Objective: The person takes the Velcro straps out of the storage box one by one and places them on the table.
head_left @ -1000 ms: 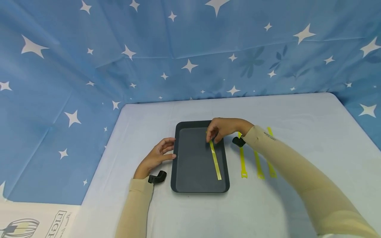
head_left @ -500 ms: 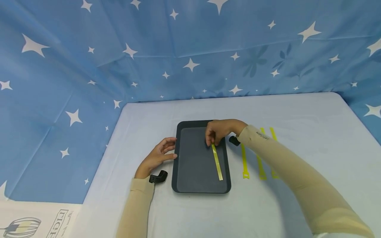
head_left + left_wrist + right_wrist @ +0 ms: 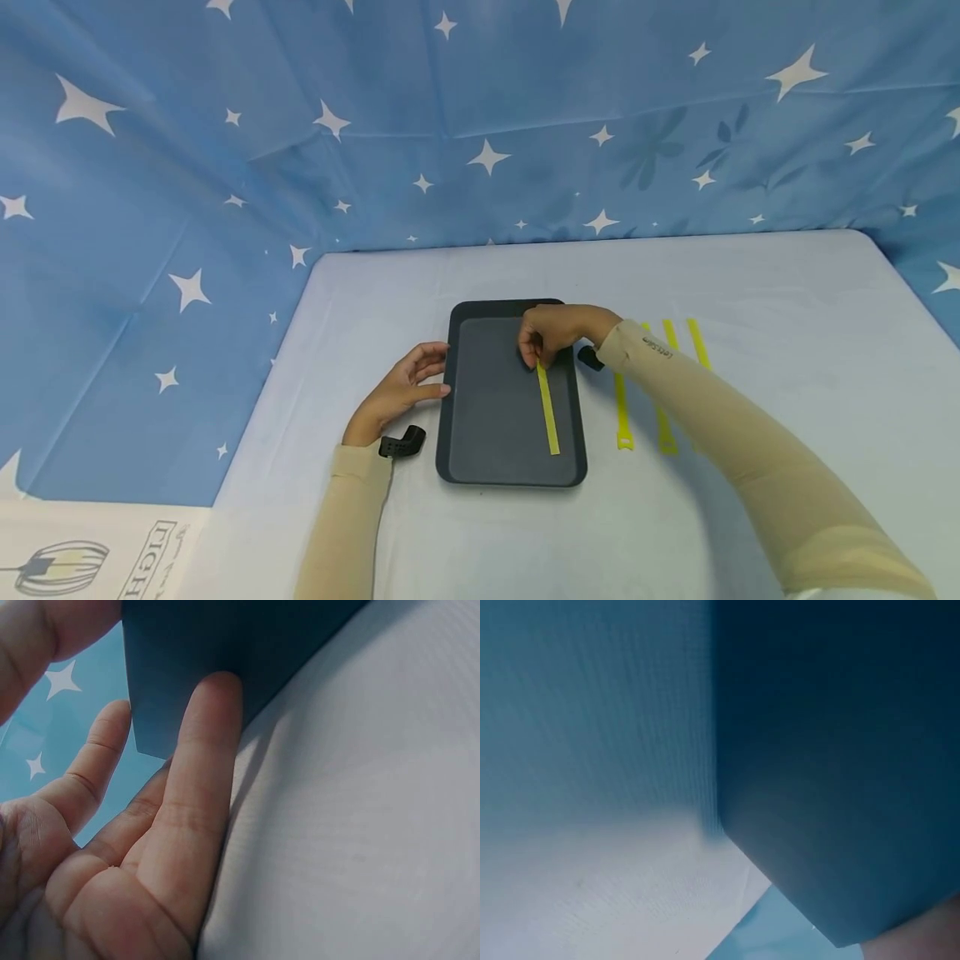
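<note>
A dark grey rectangular tray (image 3: 487, 425) lies on the white-covered table. My left hand (image 3: 393, 396) is at its left side, fingers loosely extended; in the left wrist view the fingertips touch the tray's outer wall (image 3: 217, 637). Over the tray's right half, my right hand (image 3: 551, 332) reaches down and pinches the upper part of a yellow hook-and-loop cable tie (image 3: 548, 412). The tie's lower length lies along the tray floor; its top is hidden by the fingers. Mostly tray wall (image 3: 840, 765) fills the right wrist view, with a sliver of hand (image 3: 922, 934) at the corner.
Several more yellow cable ties, one of them (image 3: 624, 421) nearest the tray, lie to its right, partly under my right forearm (image 3: 720, 425). A blue star-patterned cloth (image 3: 480, 100) hangs behind the table. Printed fabric (image 3: 97, 550) shows at lower left.
My right hand has moved slightly nearer along the cable tie, and its fingers have drawn together on it. The left hand stays at the tray's side. The head view has shifted a little.
</note>
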Demonstrator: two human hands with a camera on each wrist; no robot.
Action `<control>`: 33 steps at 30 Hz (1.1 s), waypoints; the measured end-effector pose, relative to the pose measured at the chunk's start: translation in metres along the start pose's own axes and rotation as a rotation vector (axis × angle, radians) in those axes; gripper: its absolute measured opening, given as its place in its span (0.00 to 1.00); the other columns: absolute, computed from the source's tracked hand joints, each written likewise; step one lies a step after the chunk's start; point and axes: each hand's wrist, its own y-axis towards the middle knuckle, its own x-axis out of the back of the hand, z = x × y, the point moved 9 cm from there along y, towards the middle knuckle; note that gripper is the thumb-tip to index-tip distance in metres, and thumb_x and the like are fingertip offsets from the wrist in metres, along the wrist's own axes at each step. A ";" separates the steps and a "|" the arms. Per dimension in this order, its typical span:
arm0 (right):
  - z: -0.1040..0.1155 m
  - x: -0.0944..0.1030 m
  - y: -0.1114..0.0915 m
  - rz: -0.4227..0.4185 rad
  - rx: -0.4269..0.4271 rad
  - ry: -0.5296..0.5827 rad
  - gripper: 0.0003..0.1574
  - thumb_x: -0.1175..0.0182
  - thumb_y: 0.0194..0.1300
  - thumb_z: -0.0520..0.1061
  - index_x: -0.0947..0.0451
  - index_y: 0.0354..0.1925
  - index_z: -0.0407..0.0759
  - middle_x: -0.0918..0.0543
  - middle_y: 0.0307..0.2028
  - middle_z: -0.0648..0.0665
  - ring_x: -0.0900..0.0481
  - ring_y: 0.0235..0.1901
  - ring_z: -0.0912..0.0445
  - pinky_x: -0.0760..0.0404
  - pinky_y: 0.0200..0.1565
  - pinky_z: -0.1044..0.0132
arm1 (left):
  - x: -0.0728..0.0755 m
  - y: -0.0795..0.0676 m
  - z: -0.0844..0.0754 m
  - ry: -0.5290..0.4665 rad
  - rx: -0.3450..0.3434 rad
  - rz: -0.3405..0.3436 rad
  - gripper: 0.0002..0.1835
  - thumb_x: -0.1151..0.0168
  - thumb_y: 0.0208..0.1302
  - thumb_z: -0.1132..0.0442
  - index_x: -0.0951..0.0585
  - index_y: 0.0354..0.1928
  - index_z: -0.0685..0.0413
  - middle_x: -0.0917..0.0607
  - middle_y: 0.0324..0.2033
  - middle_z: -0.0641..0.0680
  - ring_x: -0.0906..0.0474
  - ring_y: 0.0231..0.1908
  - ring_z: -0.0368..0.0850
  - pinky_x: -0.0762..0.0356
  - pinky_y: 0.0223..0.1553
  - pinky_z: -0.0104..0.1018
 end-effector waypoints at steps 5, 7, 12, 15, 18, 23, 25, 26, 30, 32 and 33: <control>0.003 -0.001 0.000 -0.014 0.005 0.014 0.15 0.28 0.58 0.20 0.13 0.29 0.38 0.14 0.27 0.49 0.22 0.27 0.60 0.20 0.35 0.65 | 0.001 0.001 0.000 0.003 -0.013 0.001 0.40 0.32 0.69 0.74 0.38 0.79 0.68 0.35 0.77 0.71 0.36 0.76 0.68 0.25 0.64 0.32; 0.003 -0.002 0.000 -0.017 0.006 0.014 0.15 0.29 0.58 0.20 0.15 0.28 0.38 0.16 0.26 0.50 0.24 0.27 0.60 0.21 0.36 0.65 | 0.001 0.001 0.001 -0.001 -0.016 0.004 0.39 0.32 0.69 0.74 0.38 0.79 0.69 0.35 0.77 0.71 0.36 0.76 0.68 0.24 0.64 0.32; 0.003 -0.001 0.000 -0.028 0.040 0.034 0.16 0.30 0.61 0.21 0.18 0.28 0.39 0.17 0.26 0.50 0.23 0.28 0.59 0.21 0.36 0.64 | 0.000 0.001 0.001 -0.011 -0.017 0.005 0.39 0.33 0.70 0.75 0.38 0.79 0.69 0.35 0.77 0.71 0.36 0.76 0.68 0.21 0.61 0.33; 0.005 0.002 -0.002 -0.054 0.099 0.069 0.14 0.31 0.63 0.23 0.18 0.31 0.38 0.17 0.28 0.48 0.23 0.29 0.57 0.21 0.37 0.64 | 0.001 0.001 0.001 -0.011 -0.014 -0.001 0.39 0.33 0.69 0.75 0.38 0.79 0.68 0.35 0.77 0.71 0.36 0.76 0.68 0.21 0.61 0.32; 0.007 0.007 -0.006 -0.090 0.154 0.142 0.10 0.31 0.65 0.24 0.18 0.34 0.35 0.17 0.31 0.44 0.23 0.31 0.55 0.22 0.38 0.64 | 0.001 0.001 0.001 -0.005 -0.011 -0.003 0.40 0.32 0.69 0.75 0.38 0.79 0.68 0.35 0.77 0.71 0.37 0.76 0.69 0.22 0.61 0.31; 0.007 0.013 -0.013 -0.153 0.163 0.306 0.05 0.32 0.69 0.27 0.19 0.43 0.26 0.17 0.34 0.43 0.25 0.32 0.54 0.20 0.40 0.64 | 0.002 0.001 0.000 0.009 -0.013 -0.007 0.40 0.30 0.69 0.73 0.37 0.79 0.68 0.34 0.77 0.70 0.36 0.76 0.69 0.23 0.65 0.36; 0.006 0.015 -0.016 -0.184 0.165 0.346 0.09 0.33 0.70 0.28 0.18 0.47 0.23 0.17 0.36 0.44 0.25 0.34 0.54 0.20 0.41 0.64 | 0.002 0.001 0.000 0.015 -0.014 -0.007 0.40 0.30 0.69 0.73 0.37 0.79 0.68 0.34 0.77 0.70 0.36 0.76 0.68 0.25 0.67 0.37; 0.006 0.016 -0.017 -0.199 0.171 0.357 0.10 0.33 0.70 0.28 0.18 0.49 0.23 0.17 0.37 0.45 0.24 0.35 0.54 0.20 0.41 0.64 | 0.002 0.001 0.001 0.015 -0.014 -0.007 0.40 0.31 0.69 0.73 0.37 0.79 0.68 0.34 0.77 0.70 0.36 0.76 0.68 0.25 0.67 0.37; 0.007 0.017 -0.022 -0.248 0.194 0.385 0.14 0.35 0.72 0.28 0.17 0.53 0.21 0.17 0.38 0.45 0.23 0.36 0.56 0.18 0.43 0.64 | 0.002 0.001 0.001 0.006 -0.013 -0.006 0.40 0.31 0.69 0.74 0.37 0.79 0.68 0.34 0.77 0.71 0.37 0.76 0.69 0.23 0.63 0.33; 0.008 0.017 -0.025 -0.270 0.195 0.405 0.14 0.36 0.73 0.28 0.17 0.54 0.20 0.17 0.38 0.43 0.23 0.36 0.56 0.18 0.43 0.63 | 0.002 0.001 0.000 0.001 -0.009 -0.008 0.40 0.32 0.69 0.74 0.37 0.79 0.68 0.35 0.77 0.71 0.37 0.76 0.69 0.22 0.61 0.32; 0.008 0.017 -0.026 -0.283 0.196 0.415 0.13 0.37 0.73 0.28 0.17 0.53 0.20 0.17 0.38 0.41 0.23 0.35 0.56 0.18 0.43 0.62 | 0.001 0.001 0.000 0.002 -0.007 -0.010 0.40 0.32 0.69 0.74 0.37 0.79 0.68 0.35 0.77 0.71 0.37 0.76 0.69 0.22 0.61 0.31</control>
